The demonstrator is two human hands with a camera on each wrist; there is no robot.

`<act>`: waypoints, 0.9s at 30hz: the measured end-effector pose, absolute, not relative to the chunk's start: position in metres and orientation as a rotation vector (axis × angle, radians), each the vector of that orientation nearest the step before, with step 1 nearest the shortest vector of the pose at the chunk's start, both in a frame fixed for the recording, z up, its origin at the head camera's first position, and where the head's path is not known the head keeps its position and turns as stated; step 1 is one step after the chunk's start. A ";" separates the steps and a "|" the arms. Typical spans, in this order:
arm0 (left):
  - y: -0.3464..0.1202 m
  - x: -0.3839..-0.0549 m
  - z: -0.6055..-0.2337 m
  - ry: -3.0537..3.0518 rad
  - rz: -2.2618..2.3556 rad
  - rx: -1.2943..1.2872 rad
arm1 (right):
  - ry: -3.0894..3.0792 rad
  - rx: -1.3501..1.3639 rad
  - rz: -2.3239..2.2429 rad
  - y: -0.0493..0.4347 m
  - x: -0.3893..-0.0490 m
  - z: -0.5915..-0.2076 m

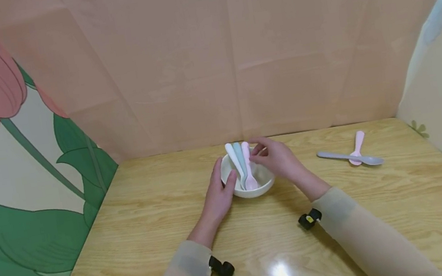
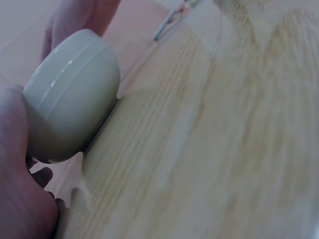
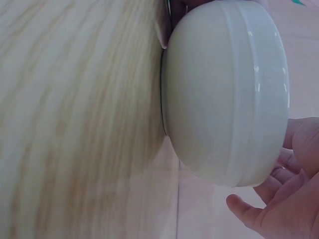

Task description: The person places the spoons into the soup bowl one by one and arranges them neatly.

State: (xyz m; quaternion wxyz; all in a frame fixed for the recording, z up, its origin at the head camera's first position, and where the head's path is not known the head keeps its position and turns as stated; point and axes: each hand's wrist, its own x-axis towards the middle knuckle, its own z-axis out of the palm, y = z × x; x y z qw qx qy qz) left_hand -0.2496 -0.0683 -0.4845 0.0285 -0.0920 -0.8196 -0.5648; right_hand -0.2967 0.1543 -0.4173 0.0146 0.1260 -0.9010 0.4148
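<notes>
My left hand (image 1: 217, 194) holds a white bowl (image 1: 263, 189) by its left side, thumb near the front rim and fingers round the outside. Three small utensils lean in it, handles toward the far rim: a white one (image 1: 233, 157), a light blue one (image 1: 239, 153) and a pink spoon (image 1: 250, 182). Over the bowl's right side, my right hand (image 1: 278, 157) has loosely bent fingers, their tips beside the pink spoon's handle. In the right wrist view the bowl (image 3: 224, 94) partly hides those fingers. The left wrist view shows the bowl (image 2: 75, 94) upright on the table.
To the right on the wooden table (image 1: 408, 206), a grey-lilac spoon (image 1: 335, 156) lies across another pink spoon (image 1: 359, 140). A pinkish cloth wall (image 1: 235, 60) rises behind the table. Printed flower panels (image 1: 45, 214) stand at the sides.
</notes>
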 end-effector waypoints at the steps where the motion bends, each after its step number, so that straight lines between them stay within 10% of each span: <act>1: -0.068 -0.249 -0.484 -2.528 -1.743 -0.285 | -2.801 0.390 1.286 0.155 -0.297 -0.417; 27: -0.067 -0.250 -0.486 -2.550 -1.694 -0.264 | -2.710 0.389 1.262 0.206 -0.285 -0.398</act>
